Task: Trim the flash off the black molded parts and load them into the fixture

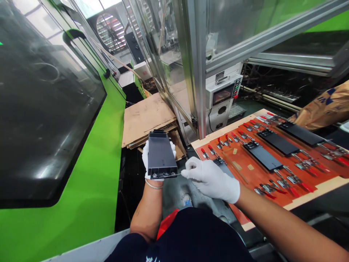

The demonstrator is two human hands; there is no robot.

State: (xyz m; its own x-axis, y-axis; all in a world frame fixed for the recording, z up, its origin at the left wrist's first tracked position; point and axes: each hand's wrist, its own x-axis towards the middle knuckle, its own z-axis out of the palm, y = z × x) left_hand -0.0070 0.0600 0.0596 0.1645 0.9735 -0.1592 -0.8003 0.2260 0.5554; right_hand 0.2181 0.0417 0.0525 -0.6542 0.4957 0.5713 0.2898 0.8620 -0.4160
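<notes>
Left hand: the left hand (pixel 158 160), in a white glove (pixel 145 156), is closed around the underside of one moulded dark grey plastic part (pixel 162 154), with fingers (pixel 172 146) showing past its far side.
Right hand: the right hand (pixel 209 180), in a second white glove, pinches one slim pointed tool (pixel 178 174); the exact tool is hard to tell. Its tip is at the near end of the part.
Part in hand: it is held up, tilted, between the green machine and the left edge of the fixture board, its open end facing the person.
Fixture board: one orange-red fixture board (pixel 234 174) with a pale wooden border (pixel 321 189). The right hand is over its left edge.
Parts on board: four dark grey parts lie side by side, three in full view (pixel 278 142) and one partly behind the right hand (pixel 222 163).
Toggle clamps: well over a dozen red-handled toggle clamps (pixel 283 183) line the board's two long sides; the exact count is hard to tell.
Left of the hands: one green machine (pixel 73 145) with a dark window.
Beyond the hands: one stack of cardboard sheets (pixel 148 120), one aluminium-framed glass guard (pixel 199 72), one control box (pixel 223 94).
Far right corner: one brown paper sack (pixel 324 105).
</notes>
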